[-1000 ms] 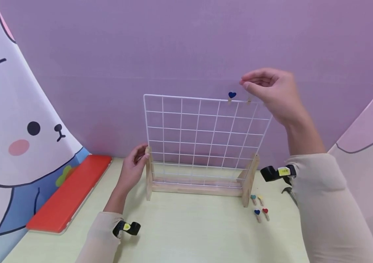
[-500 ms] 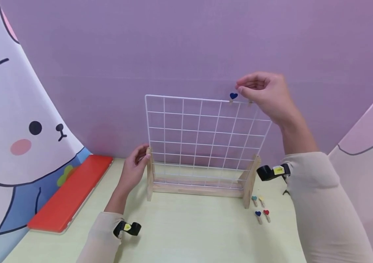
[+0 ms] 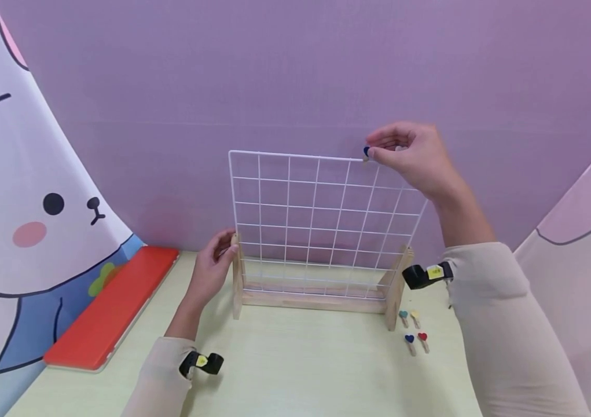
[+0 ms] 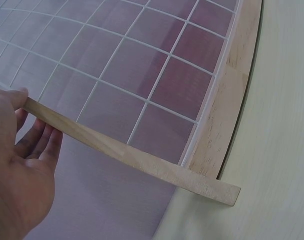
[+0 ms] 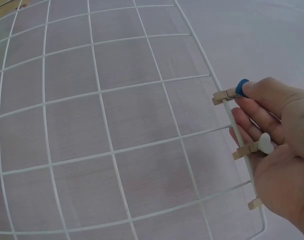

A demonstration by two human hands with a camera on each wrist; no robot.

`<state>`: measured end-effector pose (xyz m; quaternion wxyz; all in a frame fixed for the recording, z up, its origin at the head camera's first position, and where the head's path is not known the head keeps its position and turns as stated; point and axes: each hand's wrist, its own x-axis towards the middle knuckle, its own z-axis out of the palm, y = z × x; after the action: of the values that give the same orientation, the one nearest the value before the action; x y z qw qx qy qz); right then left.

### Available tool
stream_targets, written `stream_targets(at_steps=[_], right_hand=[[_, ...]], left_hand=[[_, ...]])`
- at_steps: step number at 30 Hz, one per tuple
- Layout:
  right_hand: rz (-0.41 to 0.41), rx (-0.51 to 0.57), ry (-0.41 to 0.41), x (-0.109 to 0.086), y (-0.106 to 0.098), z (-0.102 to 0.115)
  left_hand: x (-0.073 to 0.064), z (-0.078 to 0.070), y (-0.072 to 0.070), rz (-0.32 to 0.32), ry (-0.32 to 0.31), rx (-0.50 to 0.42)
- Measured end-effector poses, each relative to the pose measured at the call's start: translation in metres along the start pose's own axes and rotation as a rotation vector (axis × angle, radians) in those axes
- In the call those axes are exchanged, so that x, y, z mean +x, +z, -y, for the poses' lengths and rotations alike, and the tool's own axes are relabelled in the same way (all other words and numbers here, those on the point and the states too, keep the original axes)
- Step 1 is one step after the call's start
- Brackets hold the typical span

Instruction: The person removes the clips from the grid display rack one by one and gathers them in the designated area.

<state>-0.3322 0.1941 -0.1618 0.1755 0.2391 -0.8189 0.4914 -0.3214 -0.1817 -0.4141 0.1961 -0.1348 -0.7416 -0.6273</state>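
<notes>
**A:** What is the setting?

**B:** A pale green table (image 3: 300, 370) stands against a purple wall (image 3: 295, 69). A white wire grid (image 3: 321, 220) stands upright on it in a wooden stand (image 3: 311, 298). A red board (image 3: 113, 307) lies on the table left of the grid, below a cartoon rabbit panel (image 3: 29, 220).

**A:** Where are the hands?

**B:** The right hand (image 3: 412, 156) is at the grid's top edge, near its right corner, fingertips pinching a blue heart peg (image 5: 241, 89) clipped to the wire. The left hand (image 3: 214, 263) holds the stand's left upright, thumb on the wood and fingers loosely curled behind it.

**A:** How many pegs?

**B:** Three on the grid's top wire: the blue one, a white heart peg (image 5: 259, 145), and one more (image 5: 255, 203) at the corner. Four loose pegs (image 3: 413, 330) lie on the table just right of the stand.
</notes>
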Motion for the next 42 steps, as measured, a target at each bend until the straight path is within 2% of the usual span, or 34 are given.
stream_targets(at_steps=[13,18,26,32,42], right_hand=[[-0.091,-0.031,0.004,0.000,0.004,-0.003],[-0.130,0.002,-0.017,-0.001,0.005,-0.006],[-0.204,0.101,-0.030,0.000,0.004,-0.003],[-0.242,0.135,-0.051,-0.002,-0.001,0.003],[-0.229,0.318,-0.137,-0.011,-0.009,0.004]], left_hand=[[0.001,0.002,0.002,0.003,0.016,-0.002],[0.003,0.003,0.002,0.007,0.017,-0.005],[0.004,0.001,0.003,0.009,0.010,0.000],[0.004,0.002,0.003,0.010,-0.001,0.001],[0.003,0.002,0.002,0.008,-0.011,0.006]])
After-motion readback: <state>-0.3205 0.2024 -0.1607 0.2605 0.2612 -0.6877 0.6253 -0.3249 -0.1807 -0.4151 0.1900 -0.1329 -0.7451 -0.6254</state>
